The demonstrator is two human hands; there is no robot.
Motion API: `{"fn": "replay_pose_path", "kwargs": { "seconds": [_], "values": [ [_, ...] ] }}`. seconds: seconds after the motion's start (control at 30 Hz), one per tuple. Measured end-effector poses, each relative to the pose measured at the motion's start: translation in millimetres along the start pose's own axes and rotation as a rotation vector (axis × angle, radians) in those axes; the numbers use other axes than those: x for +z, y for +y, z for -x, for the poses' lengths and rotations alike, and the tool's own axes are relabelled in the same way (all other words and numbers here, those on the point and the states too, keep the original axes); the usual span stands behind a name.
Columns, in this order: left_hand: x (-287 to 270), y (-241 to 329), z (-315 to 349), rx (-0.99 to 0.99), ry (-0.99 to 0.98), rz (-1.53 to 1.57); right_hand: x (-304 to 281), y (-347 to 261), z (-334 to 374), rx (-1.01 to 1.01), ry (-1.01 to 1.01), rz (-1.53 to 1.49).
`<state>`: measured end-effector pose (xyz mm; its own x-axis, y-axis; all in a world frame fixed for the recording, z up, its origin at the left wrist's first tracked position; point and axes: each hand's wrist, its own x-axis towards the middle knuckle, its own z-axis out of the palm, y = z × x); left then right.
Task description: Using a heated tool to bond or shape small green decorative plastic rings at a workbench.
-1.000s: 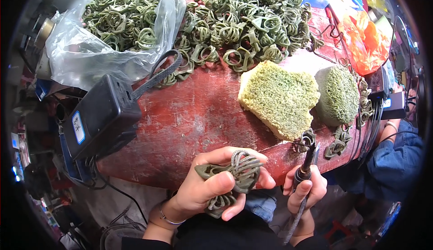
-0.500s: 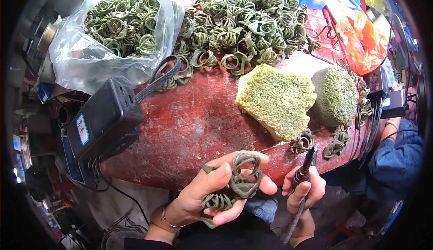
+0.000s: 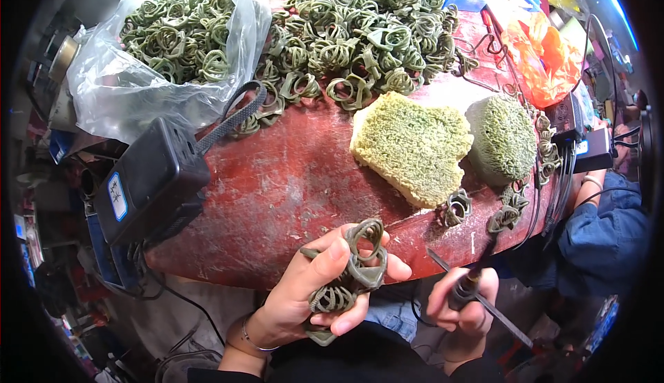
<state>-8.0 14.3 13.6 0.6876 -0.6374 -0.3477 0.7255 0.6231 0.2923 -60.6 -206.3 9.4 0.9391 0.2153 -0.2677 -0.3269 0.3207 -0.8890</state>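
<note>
My left hand is closed around several dark green openwork rings, held just off the near edge of the table. One ring stands up between thumb and fingers; others sit lower in the palm. To the right, my right hand grips a dark soldering-iron-like pen, its tip raised toward the table. A thin, flat metal blade tool crosses the same hand at a slant, one end pointing up-left, the other down-right. The hands are apart. Beyond the right hand, a loose ring lies near the table edge.
The red, scuffed table holds a yellow-green sponge-like block, a rounder green block and a big ring pile. More rings fill a plastic bag. A black box, orange bag and another person's sleeve flank these.
The blade tool in my right hand has swung from pointing up beside the pen to lying crosswise. My left hand keeps the rings and has shifted slightly left in view.
</note>
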Motion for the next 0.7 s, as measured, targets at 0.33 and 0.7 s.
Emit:
{"fn": "replay_pose_path", "kwargs": {
  "seconds": [0.33,0.7],
  "values": [
    [6,-6,2,0.092,0.043,-0.197,13,-7,-14,0.045,0.391,0.242],
    [19,-9,3,-0.072,0.012,-0.180,4,-23,-27,-0.253,-0.306,0.193]
  ]
}}
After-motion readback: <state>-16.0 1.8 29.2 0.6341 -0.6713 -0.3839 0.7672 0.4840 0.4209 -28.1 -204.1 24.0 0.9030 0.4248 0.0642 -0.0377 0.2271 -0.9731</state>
